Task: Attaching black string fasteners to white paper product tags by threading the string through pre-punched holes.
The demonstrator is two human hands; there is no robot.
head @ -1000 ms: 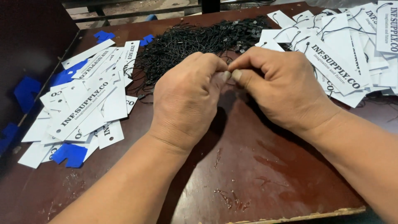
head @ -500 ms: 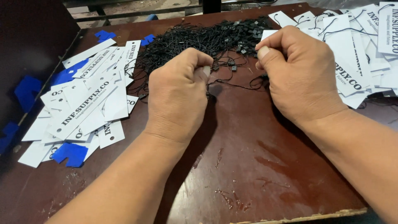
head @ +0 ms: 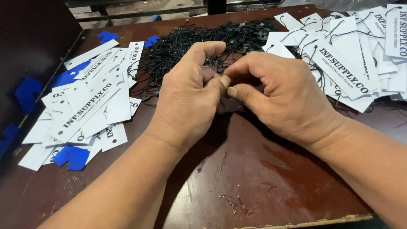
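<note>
My left hand (head: 190,99) and my right hand (head: 282,95) meet fingertip to fingertip over the middle of a dark red-brown table (head: 263,182). Both pinch a thin black string, which the fingers mostly hide. Just behind the hands lies a tangled pile of black strings with small fasteners (head: 182,48). To the left of my left hand spreads a heap of white printed paper tags (head: 89,106). A second heap of white tags with black strings threaded through them (head: 352,55) lies to the right of my right hand.
Several blue card pieces (head: 72,156) lie among and under the left heap, and more lie at the back left (head: 107,36). A dark upright panel (head: 34,38) borders the table's left side. The table's worn front edge (head: 296,221) runs below my forearms.
Half a second ago my hands were apart with a black string stretched between them. They have come back together at the centre, fingertips touching.
</note>
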